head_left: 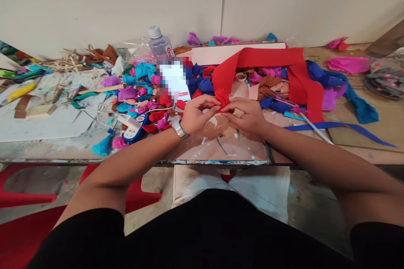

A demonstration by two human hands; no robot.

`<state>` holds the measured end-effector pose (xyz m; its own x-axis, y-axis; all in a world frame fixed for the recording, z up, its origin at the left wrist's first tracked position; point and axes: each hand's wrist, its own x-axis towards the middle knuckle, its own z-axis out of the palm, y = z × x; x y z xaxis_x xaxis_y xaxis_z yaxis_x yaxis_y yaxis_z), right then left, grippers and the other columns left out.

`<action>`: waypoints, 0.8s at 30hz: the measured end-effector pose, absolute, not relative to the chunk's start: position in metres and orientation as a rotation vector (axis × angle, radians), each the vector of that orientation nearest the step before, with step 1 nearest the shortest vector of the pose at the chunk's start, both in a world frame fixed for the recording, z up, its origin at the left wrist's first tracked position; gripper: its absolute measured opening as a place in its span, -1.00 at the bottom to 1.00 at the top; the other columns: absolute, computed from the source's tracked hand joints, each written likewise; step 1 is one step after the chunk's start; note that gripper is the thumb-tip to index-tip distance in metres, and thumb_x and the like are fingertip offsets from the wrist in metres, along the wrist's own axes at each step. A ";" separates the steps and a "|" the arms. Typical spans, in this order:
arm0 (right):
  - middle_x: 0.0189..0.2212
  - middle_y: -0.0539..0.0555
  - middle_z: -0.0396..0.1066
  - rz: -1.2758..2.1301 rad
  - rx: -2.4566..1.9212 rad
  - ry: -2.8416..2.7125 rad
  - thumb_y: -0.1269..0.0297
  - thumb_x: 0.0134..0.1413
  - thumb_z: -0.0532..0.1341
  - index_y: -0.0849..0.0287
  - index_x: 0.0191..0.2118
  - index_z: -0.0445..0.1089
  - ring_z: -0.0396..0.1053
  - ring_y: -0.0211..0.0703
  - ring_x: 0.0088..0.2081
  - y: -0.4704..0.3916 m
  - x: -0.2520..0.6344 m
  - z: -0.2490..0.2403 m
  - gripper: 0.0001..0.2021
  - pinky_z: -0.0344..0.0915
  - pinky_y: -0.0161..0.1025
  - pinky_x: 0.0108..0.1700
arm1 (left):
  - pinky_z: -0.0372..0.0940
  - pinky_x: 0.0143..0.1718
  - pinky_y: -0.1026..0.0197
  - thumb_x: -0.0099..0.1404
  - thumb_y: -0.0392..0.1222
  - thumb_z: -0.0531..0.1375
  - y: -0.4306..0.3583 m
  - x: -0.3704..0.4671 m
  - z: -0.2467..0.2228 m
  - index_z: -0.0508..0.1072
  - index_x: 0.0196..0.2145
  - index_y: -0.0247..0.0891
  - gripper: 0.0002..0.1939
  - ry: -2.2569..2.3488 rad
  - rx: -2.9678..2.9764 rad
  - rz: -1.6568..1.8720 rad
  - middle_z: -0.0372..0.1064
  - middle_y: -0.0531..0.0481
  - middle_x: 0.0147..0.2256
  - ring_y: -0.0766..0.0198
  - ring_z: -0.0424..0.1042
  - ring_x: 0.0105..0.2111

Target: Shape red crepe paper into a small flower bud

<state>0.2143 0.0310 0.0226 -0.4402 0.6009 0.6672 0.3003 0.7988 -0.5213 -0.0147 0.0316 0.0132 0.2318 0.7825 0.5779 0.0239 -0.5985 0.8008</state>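
Observation:
A red crepe paper flower (221,96) is pinched between my two hands above the table's front half. My left hand (198,114), with a metal watch (179,129) on its wrist, grips it from the left by thumb and fingers. From the right, my right hand (248,114) closes its fingertips on the flower's base. A long red crepe paper strip (268,56) runs up from behind the flower, folds over and hangs down at the right. Around my hands lie several finished-looking crumpled paper flowers (139,71) in blue, purple, pink and red.
A phone (175,77) with a lit screen leans before a plastic bottle (159,44). A power strip (136,128) with its cable lies left. Wood sticks (74,61) are heaped far left, and a blue paper strip (344,126) lies right. The table's edge (217,162) faces me.

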 end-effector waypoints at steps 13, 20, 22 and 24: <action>-0.35 0.01 0.57 0.542 -0.673 -1.871 0.07 0.34 0.41 0.09 -0.25 0.56 0.48 -0.23 -0.37 0.027 0.207 0.025 -0.78 0.40 -0.24 -0.28 | 0.42 -0.31 0.32 0.23 0.04 0.56 0.029 -0.009 0.018 0.29 -0.26 -0.19 -0.48 0.688 1.613 1.421 0.45 0.10 -0.34 0.41 0.51 -0.39; -0.41 -0.03 0.52 0.788 -0.716 -1.749 -0.09 0.23 0.48 0.08 -0.26 0.52 0.44 -0.22 -0.40 0.027 0.204 0.017 -0.66 0.38 -0.22 -0.30 | 0.44 -0.33 0.32 0.19 0.05 0.59 0.027 -0.008 0.019 0.23 -0.23 -0.16 -0.40 0.647 1.530 1.361 0.42 0.14 -0.34 0.42 0.52 -0.40; -0.41 -0.04 0.50 0.854 -0.706 -1.697 -0.10 0.20 0.50 0.08 -0.27 0.49 0.43 -0.23 -0.40 0.026 0.203 0.016 -0.63 0.37 -0.23 -0.31 | 0.45 -0.31 0.33 0.22 0.04 0.58 0.027 -0.007 0.019 0.25 -0.21 -0.17 -0.42 0.635 1.537 1.362 0.43 0.13 -0.32 0.43 0.53 -0.39; -0.42 -0.04 0.49 0.909 -0.702 -1.650 -0.12 0.18 0.51 0.07 -0.27 0.46 0.42 -0.24 -0.40 0.026 0.202 0.017 -0.61 0.36 -0.23 -0.32 | 0.48 -0.26 0.32 0.21 0.03 0.58 0.026 -0.006 0.019 0.26 -0.18 -0.17 -0.42 0.620 1.561 1.345 0.47 0.11 -0.28 0.42 0.57 -0.34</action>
